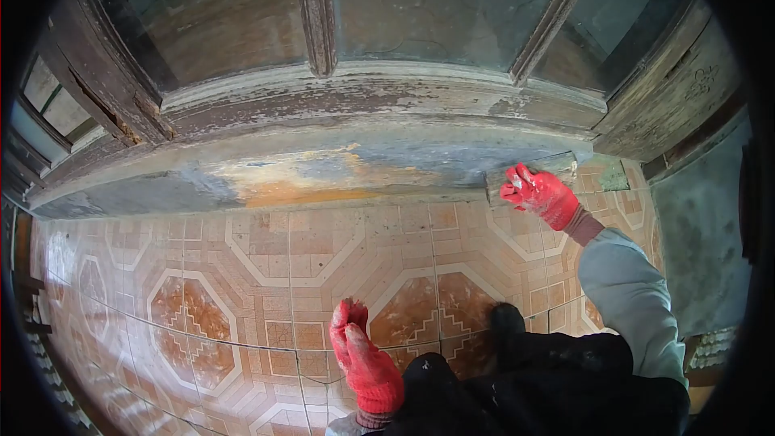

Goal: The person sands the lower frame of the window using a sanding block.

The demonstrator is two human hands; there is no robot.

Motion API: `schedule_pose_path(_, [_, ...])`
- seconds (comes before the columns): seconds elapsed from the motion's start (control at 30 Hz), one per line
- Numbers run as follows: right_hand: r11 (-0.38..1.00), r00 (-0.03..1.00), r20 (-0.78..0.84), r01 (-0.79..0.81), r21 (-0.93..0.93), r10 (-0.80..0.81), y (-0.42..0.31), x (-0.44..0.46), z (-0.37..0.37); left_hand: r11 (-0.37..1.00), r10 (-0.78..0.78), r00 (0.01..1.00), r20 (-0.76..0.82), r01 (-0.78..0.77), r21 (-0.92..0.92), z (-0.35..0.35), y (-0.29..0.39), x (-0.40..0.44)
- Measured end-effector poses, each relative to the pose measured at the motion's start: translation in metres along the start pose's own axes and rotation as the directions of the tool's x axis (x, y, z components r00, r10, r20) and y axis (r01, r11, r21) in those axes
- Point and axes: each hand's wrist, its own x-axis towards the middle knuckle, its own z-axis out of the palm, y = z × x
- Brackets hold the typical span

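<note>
Against the right end of the low wall (pixel 323 173) there's a flat, roughly rectangular grey-brown piece (pixel 495 182), dull and scuffed. The red-gloved right hand (pixel 541 195) curls over it; whether it grips, I can't tell. The left hand's (pixel 365 355) fingers bunch together.

Low wall (pixel 299 171) stands between window (pixel 444 16) and tiled floor (pixel 339 252).
</note>
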Motion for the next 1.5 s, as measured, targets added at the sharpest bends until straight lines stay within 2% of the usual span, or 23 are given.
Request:
schedule_pose_path(0.07, [0.804, 0.975, 0.075, 0.215, -0.554, -0.21, -0.004, 0.014, -0.001, 1.0, -0.014, 1.0, 0.006, 0.014, 0.01, 0.003, -0.001, -0.003])
schedule_pose_path(0.13, [0.739, 0.96, 0.003, 0.218, -0.638, -0.28, -0.007, 0.047, -0.005, 0.999, -0.027, 0.999, 0.019, 0.026, 0.025, 0.004, -0.001, -0.006])
schedule_pose_path(0.2, [-0.163, 0.98, 0.135, 0.111, -0.98, -0.147, -0.045, 0.128, -0.014, 0.997, -0.031, 0.999, 0.037, 0.028, 0.077, 0.004, -0.001, -0.008])
schedule_pose_path(0.23, [0.462, 0.986, -0.046, 0.033, -0.886, -0.159, -0.036, 0.163, -0.033, 0.996, -0.027, 0.999, 0.046, 0.023, 0.086, 0.003, -0.002, -0.009])
schedule_pose_path(0.27, [0.902, 0.978, -0.203, -0.04, -0.431, -0.054, -0.024, 0.201, -0.054, 0.996, -0.014, 1.0, 0.015, 0.013, 0.09, 0.002, -0.003, -0.009])
schedule_pose_path(0.3, [0.533, 0.996, -0.07, -0.092, -0.841, 0.061, -0.066, 0.254, -0.052, 0.995, -0.005, 1.0, -0.016, 0.007, 0.095, 0.003, -0.003, -0.008])
schedule_pose_path(0.37, [0.845, 0.983, -0.183, -0.104, -0.525, 0.007, -0.024, 0.265, -0.077, 0.99, 0.003, 1.0, -0.004, -0.002, 0.141, 0.004, 0.0, -0.01])
schedule_pose_path(0.5, [0.753, 0.917, -0.385, -0.326, -0.572, 0.105, -0.047, 0.266, -0.039, 0.983, 0.021, 1.0, -0.022, -0.017, 0.181, -0.001, 0.002, -0.007])
schedule_pose_path(0.53, [0.361, 0.926, -0.326, -0.375, -0.854, 0.19, -0.066, 0.236, -0.021, 0.978, 0.024, 0.999, -0.03, -0.017, 0.21, -0.003, 0.002, -0.008])
schedule_pose_path(0.57, [0.501, 0.977, -0.214, -0.185, -0.845, 0.0, -0.026, 0.174, -0.027, 0.977, 0.017, 0.999, -0.027, -0.011, 0.211, -0.005, 0.001, -0.008])
schedule_pose_path(0.6, [0.853, 0.954, -0.277, -0.237, -0.464, 0.114, -0.012, 0.123, -0.025, 0.981, 0.011, 1.0, -0.024, -0.006, 0.192, -0.007, -0.002, -0.007])
schedule_pose_path(0.67, [0.95, 0.949, 0.055, -0.311, 0.007, 0.31, -0.01, 0.031, -0.025, 0.987, 0.001, 1.0, -0.013, 0.001, 0.164, -0.005, -0.005, -0.005])
schedule_pose_path(0.7, [0.783, 0.829, 0.296, -0.551, 0.289, 0.474, -0.013, -0.005, -0.025, 0.991, -0.014, 1.0, -0.006, 0.015, 0.131, -0.001, -0.004, -0.006])
schedule_pose_path(0.77, [0.478, 0.55, 0.3, -0.832, 0.282, 0.779, -0.007, -0.041, -0.019, 0.995, -0.029, 1.0, 0.004, 0.029, 0.096, 0.005, -0.006, -0.008])
schedule_pose_path(0.9, [0.098, 0.25, 0.187, -0.807, 0.583, 0.95, -0.009, -0.007, -0.029, 0.992, -0.072, 0.995, 0.074, 0.063, 0.111, 0.008, -0.011, -0.015])
schedule_pose_path(0.97, [0.158, 0.316, 0.178, -0.796, 0.584, 0.932, -0.042, 0.04, -0.027, 0.988, -0.073, 0.992, 0.1, 0.059, 0.14, 0.009, -0.011, -0.019])
schedule_pose_path(1.1, [0.905, 0.894, -0.145, -0.424, 0.028, 0.423, -0.05, 0.148, -0.028, 0.975, -0.034, 0.995, 0.092, 0.013, 0.223, 0.009, -0.006, -0.021])
schedule_pose_path(1.17, [0.97, 0.966, -0.209, -0.184, -0.157, 0.149, -0.017, 0.154, -0.045, 0.965, -0.005, 0.996, 0.089, -0.019, 0.262, 0.005, 0.002, -0.02])
schedule_pose_path(1.27, [0.908, 0.944, -0.236, -0.297, -0.296, 0.232, -0.011, 0.089, -0.033, 0.919, 0.101, 0.993, 0.065, -0.118, 0.375, -0.024, 0.024, -0.016])
schedule_pose_path(1.3, [0.81, 0.794, -0.185, -0.587, 0.013, 0.578, -0.011, 0.056, -0.029, 0.893, 0.126, 0.991, 0.043, -0.133, 0.43, -0.046, 0.029, -0.013])
schedule_pose_path(1.37, [0.226, 0.326, 0.13, -0.843, 0.489, 0.936, -0.003, -0.002, -0.025, 0.794, 0.075, 0.996, 0.053, -0.092, 0.601, -0.056, 0.066, -0.022])
schedule_pose_path(1.4, [-0.122, 0.065, 0.271, -0.777, 0.618, 0.961, 0.003, -0.027, -0.024, 0.675, 0.15, 0.981, 0.123, -0.193, 0.712, -0.074, 0.072, -0.026])
schedule_pose_path(1.5, [-0.522, -0.381, 0.376, -0.429, 0.737, 0.844, -0.021, -0.072, 0.026, 0.461, 0.224, 0.931, 0.288, -0.362, 0.81, -0.086, 0.095, -0.033])
